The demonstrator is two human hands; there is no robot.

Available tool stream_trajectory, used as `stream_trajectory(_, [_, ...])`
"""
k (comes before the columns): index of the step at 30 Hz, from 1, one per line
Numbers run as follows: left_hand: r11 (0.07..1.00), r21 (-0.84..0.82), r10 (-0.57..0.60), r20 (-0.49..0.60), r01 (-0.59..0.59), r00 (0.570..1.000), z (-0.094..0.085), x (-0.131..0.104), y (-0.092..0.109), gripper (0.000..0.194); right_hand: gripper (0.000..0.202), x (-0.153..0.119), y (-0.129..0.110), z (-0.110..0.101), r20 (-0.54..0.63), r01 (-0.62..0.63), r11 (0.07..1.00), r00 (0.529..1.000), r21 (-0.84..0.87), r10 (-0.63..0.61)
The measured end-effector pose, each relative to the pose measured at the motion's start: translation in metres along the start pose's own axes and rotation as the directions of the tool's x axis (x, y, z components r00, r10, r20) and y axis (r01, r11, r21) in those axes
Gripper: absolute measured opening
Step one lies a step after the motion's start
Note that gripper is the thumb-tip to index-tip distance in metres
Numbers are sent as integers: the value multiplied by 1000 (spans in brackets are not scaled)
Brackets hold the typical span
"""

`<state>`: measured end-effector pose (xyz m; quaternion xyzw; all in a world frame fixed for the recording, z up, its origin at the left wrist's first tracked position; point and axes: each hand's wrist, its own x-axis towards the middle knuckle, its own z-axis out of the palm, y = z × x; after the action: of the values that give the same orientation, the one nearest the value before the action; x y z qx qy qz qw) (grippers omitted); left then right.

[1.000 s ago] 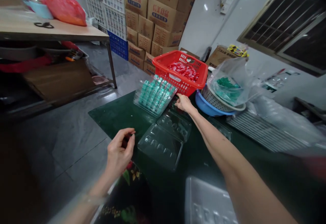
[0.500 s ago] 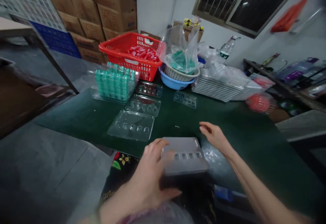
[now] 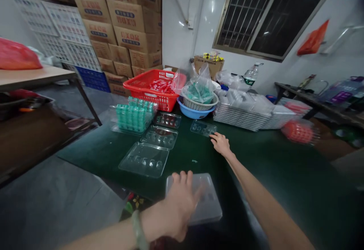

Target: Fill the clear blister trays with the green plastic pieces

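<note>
My left hand [image 3: 182,200] lies with spread fingers on top of a stack of clear plastic trays [image 3: 209,200] at the table's near edge. Further off, my right hand [image 3: 220,142] reaches over the green table, its fingertips at the near right corner of a small clear tray [image 3: 200,127]. Its fingers are partly stretched out and hold nothing. Three more clear trays lie in a row to the left: a large one [image 3: 145,159], a middle one [image 3: 160,137] and a smaller one [image 3: 167,120].
Green pieces [image 3: 133,116] are stacked at the left. Behind are a red basket [image 3: 142,94] with red packets, a blue basin [image 3: 196,112] under a bagged sieve, and a pile of white trays [image 3: 241,114]. A red mesh bundle [image 3: 298,131] sits at the right.
My right hand has moved forward to the small tray. My left hand has gone from the left edge of the tray stack onto its top. The view has tilted up.
</note>
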<state>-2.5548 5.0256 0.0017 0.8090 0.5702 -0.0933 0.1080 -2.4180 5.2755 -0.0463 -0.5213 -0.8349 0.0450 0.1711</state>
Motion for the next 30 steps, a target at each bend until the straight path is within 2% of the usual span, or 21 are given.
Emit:
stream_trajectory(4, [998,-11,-69,30,69,997,-1,-18,-6,129,30,-6,-18,15,-24,21,999,999,-30,-22])
stream_trajectory(8, [999,-41,-24,34,26,999,-15,-27,-11,118,30,1,-38,21,-24,27,999,999,-27,-28])
stream_trajectory(11, [983,-182,-5,-47,-4,999,-30,-33,-20,110,28,14,-52,22,-6,50,999,999,5,-50])
stream_trajectory(13, [929,-370,-23,-138,-30,990,-39,-36,-32,105,27,20,-58,20,-1,65,997,998,41,-65])
stream_trajectory(14, [863,-502,-34,-162,-53,986,-43,-38,-40,102,29,22,-60,17,-4,70,995,998,64,-70])
stream_trajectory(15, [752,-654,-40,-165,-79,986,-45,-40,-47,96,34,22,-60,14,-11,71,993,997,91,-70])
stream_trajectory(16, [581,-808,-49,-154,-97,987,-47,-41,-55,89,40,21,-61,10,-23,66,991,998,120,-63])
stream_trajectory(18, [99,-990,-110,-113,-102,987,-46,-41,-69,68,45,13,-62,-2,-60,41,982,998,186,-30])
stream_trajectory(19, [-141,-983,-166,-92,-116,982,-44,-41,-74,55,42,6,-64,-11,-80,26,975,997,221,-9])
stream_trajectory(20, [-340,-927,-235,-77,-156,969,-42,-41,-78,43,37,-4,-68,-21,-98,16,969,995,248,8])
stream_trajectory(21, [-486,-848,-295,-70,-212,953,-39,-40,-80,35,32,-17,-73,-32,-109,16,955,994,296,17])
stream_trajectory(22, [-586,-764,-339,-72,-271,938,-35,-38,-80,33,31,-32,-80,-44,-108,25,931,994,365,16])
stream_trajectory(23, [-653,-687,-366,-83,-319,927,-32,-36,-78,38,34,-51,-90,-57,-98,42,900,995,434,0])
stream_trajectory(25, [-726,-571,-409,-90,-384,908,-25,-31,-70,50,30,-90,-112,-80,-29,62,663,998,746,-60])
stream_trajectory(26, [-737,-544,-431,-77,-400,899,-22,-29,-63,52,27,-109,-125,-89,26,40,571,994,820,-107])
stream_trajectory(28, [-727,-542,-478,-42,-422,877,-15,-24,-49,46,21,-138,-148,-99,91,0,475,981,880,-169])
stream_trajectory(30, [-698,-572,-504,-34,-431,863,-7,-20,-36,39,15,-154,-165,-100,148,-50,438,970,897,-192])
